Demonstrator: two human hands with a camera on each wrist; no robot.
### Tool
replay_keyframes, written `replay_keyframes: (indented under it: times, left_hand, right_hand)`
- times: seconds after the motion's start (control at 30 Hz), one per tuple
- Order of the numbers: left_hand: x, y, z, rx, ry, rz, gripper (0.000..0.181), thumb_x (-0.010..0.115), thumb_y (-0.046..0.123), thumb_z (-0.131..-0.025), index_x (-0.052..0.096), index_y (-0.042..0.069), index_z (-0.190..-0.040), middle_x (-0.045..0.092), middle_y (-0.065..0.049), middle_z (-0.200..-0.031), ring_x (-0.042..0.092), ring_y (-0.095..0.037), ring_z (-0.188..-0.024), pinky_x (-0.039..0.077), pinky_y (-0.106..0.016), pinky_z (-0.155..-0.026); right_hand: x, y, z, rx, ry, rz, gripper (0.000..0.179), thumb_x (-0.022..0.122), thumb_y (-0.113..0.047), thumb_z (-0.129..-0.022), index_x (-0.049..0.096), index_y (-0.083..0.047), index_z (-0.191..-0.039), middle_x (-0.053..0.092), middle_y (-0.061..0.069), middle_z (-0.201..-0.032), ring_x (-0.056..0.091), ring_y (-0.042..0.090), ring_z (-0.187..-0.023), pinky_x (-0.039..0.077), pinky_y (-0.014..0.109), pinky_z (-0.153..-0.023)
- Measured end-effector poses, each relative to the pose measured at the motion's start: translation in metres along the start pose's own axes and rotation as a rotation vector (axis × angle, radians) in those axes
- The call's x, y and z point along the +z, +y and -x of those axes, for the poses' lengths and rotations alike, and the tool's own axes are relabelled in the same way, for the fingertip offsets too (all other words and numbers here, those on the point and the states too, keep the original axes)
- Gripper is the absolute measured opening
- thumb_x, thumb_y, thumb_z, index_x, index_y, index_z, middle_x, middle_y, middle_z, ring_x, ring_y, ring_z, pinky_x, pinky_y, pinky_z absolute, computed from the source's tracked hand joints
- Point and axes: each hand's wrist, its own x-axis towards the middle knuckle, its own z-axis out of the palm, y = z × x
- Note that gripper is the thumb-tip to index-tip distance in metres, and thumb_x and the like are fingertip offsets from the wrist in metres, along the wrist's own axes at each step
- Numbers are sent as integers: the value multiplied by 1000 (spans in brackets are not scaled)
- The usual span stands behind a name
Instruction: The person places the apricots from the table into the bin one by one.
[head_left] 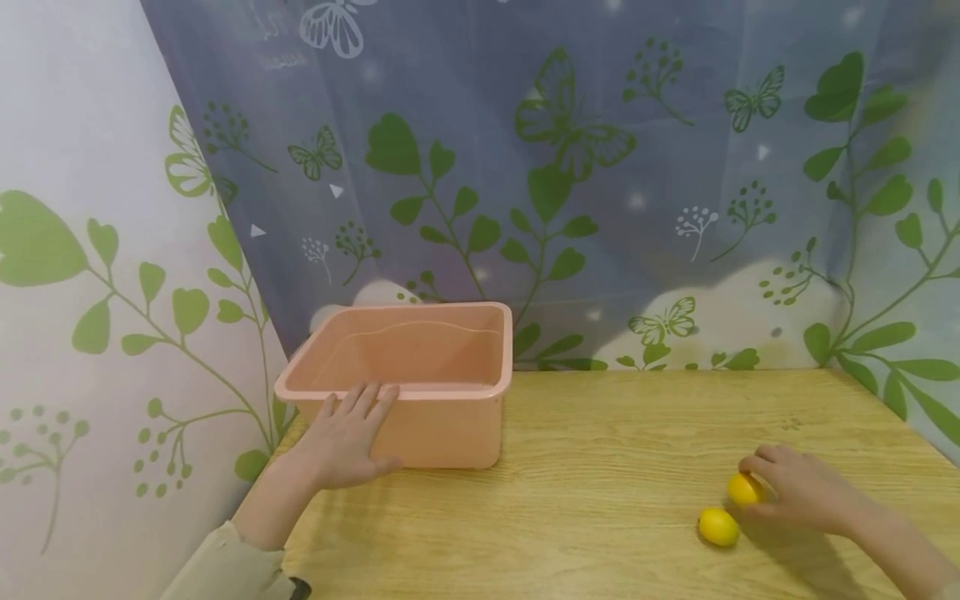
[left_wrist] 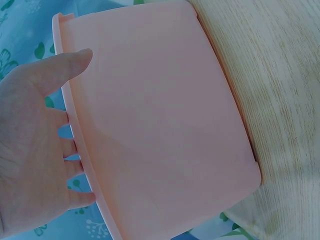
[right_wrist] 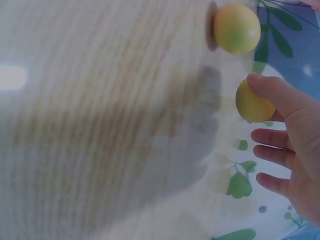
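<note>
On the left of the table stands a pink plastic bin (head_left: 450, 429). My left hand (head_left: 345, 446) holds its near rim, fingers over the edge and thumb against the outer wall, as the left wrist view shows; the fingertips are hidden behind the rim (left_wrist: 80, 135). At the right, my right hand (head_left: 810, 492) pinches a yellow lemon (right_wrist: 252, 102) between thumb and forefinger, the other fingers held apart from it. This lemon appears slightly raised off the wood. A second yellow lemon (head_left: 718, 527) lies on the table close beside it.
The wood-grain table (head_left: 600, 467) runs back to a blue cloth (head_left: 465, 167) printed with leaves and butterflies. A pale printed cloth (head_left: 97, 350) hangs along the left side, close to the bin. The bin's open top faces up.
</note>
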Motion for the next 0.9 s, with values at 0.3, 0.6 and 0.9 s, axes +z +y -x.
replay_keyframes:
  times: [0.3, 0.6, 0.9]
  left_hand:
    - [-1, 0, 0, -3, -18, 15, 89, 61, 49, -84, 20, 0, -146, 23, -28, -146, 21, -46, -132, 17, -65, -102]
    - [2, -2, 0, -15, -24, 21, 90, 61, 49, -84, 19, 0, -146, 22, -28, -147, 20, -45, -133, 17, -64, -102]
    - [1, -1, -1, -10, -15, 22, 89, 60, 49, -84, 19, 0, -146, 23, -28, -146, 20, -46, -133, 16, -65, -102]
  right_hand:
    - [-12, -5, -12, -25, 24, -11, 41, 77, -40, -71, 64, -12, -98, 54, -5, -89, 55, 15, -75, 47, 36, -59]
    - [-28, -17, -35, -41, 26, -10, 38, 74, -41, -75, 65, -14, -100, 54, -6, -89, 52, 11, -74, 45, 34, -60]
    - [-40, -33, -56, -60, 59, -6, 39, 73, -42, -76, 65, -14, -102, 56, -3, -93, 54, 17, -82, 46, 42, -67]
